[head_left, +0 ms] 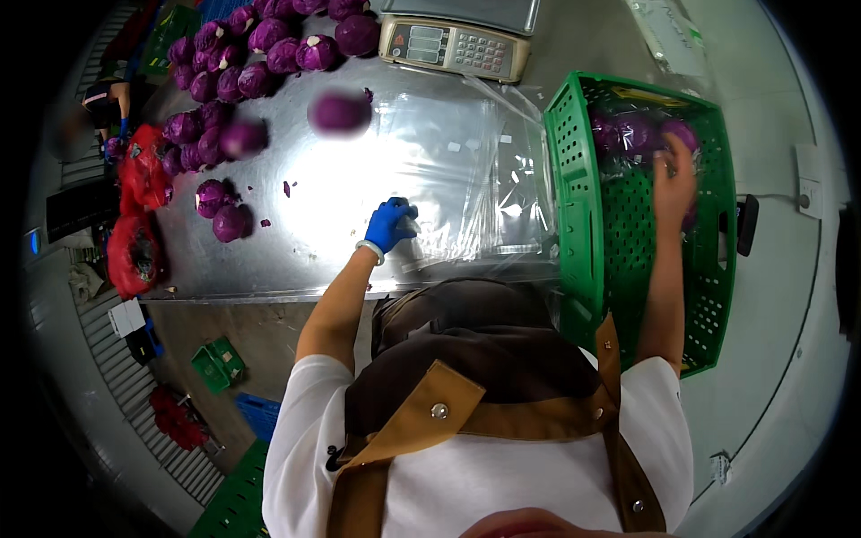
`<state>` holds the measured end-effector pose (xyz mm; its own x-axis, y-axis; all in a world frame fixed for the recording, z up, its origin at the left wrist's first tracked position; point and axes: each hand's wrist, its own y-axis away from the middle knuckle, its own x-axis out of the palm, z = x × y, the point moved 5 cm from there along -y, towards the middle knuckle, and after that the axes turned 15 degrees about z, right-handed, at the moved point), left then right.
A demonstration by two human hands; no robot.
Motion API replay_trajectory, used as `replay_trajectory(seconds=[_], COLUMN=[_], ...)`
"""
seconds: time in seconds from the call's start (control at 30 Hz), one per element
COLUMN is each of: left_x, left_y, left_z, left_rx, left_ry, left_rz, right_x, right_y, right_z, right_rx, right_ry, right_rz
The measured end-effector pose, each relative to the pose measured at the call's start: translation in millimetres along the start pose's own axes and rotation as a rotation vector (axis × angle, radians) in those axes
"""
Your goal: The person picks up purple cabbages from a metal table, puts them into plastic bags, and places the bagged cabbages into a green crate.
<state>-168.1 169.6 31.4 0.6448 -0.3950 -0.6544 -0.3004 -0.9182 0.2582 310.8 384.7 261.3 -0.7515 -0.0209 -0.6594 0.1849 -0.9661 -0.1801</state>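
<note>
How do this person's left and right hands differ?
The left hand wears a blue glove; the right hand shows no blue glove. The left hand is over the metal table, beside clear plastic bags; the right hand reaches into the green crate, at wrapped red cabbages. Both hands' forearms are bare.

R hand (675, 177) at cabbages (633, 134) in grn crate (578, 211) — L hand (390, 224) by bags (471, 202).
</note>
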Motion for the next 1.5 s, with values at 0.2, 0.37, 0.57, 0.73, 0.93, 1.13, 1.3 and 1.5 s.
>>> replay_trajectory(seconds=[0.2, 0.37, 0.57, 0.73, 0.93, 1.13, 1.3, 1.5], left_x=[-31.9, -63.3, -74.8, -88.3, -113.7, -114.0, -108.3, -105.9], left_y=[-19.4, 4.5, 54.6, 83.5, 89.2, 90.0, 84.0, 79.6], left_z=[-7.2, -31.9, 1.7, 14.4, 38.5, 73.8, 91.6, 110.7], left_rx=[-0.084, 0.005, 0.014, -0.002, -0.043, 0.047, 0.121, 0.108], left_ry=[0.451, 0.295, 0.121, 0.057, 0.071, 0.275, 0.345, 0.503], left_rz=[0.151, -0.035, -0.149, -0.212, -0.047, -0.016, -0.039, -0.116], right_x=[179.9, 324.9, 372.3, 412.0, 540.0, 715.8, 840.3, 875.9], right_y=[91.8, 140.4, 157.5, 79.4, -1.9, -51.5, -67.8, -73.3], right_z=[181.4, 199.3, 188.1, 284.0, 402.2, 536.3, 568.8, 562.8], right_rx=[-0.486, -0.654, -0.538, -0.289, -0.612, -1.070, -1.272, -1.320], right_ry=[0.245, 0.418, 0.343, -0.095, 0.033, 0.352, 0.734, 0.815], right_rz=[0.863, 0.991, 1.254, 1.271, 0.966, 0.854, 0.659, 0.562])
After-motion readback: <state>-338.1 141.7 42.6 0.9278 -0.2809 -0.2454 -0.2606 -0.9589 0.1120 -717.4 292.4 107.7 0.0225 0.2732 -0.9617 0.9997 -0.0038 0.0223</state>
